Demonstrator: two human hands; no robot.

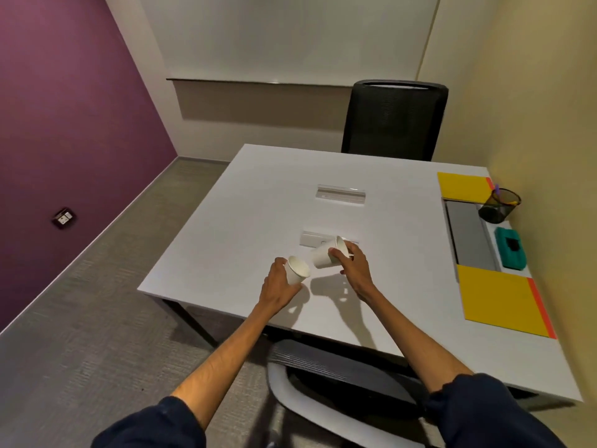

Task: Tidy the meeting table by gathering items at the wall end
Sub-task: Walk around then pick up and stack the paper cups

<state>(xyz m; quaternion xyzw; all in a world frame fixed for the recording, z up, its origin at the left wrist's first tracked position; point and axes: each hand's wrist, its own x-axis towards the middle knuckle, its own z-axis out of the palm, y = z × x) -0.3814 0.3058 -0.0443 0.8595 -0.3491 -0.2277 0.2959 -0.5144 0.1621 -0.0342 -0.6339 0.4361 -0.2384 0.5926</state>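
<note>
Just above the near middle of the white meeting table [258,205], the left hand [279,286] wraps its fingers around a tilted white paper cup [297,270]. The right hand [353,270] grips a second paper cup [324,255], tipped sideways just beside the first. Along the yellow-wall edge lie a far yellow folder [463,187], a mesh pen pot [499,205], a grey pad [468,234], a teal block [512,250] and a near yellow folder [497,299].

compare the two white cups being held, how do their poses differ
The left cup, in the left hand, tilts slightly, showing its open mouth. The right cup, in the right hand, lies tipped sideways, base leftward, mouth turned rightward. Both are plain white.
</note>
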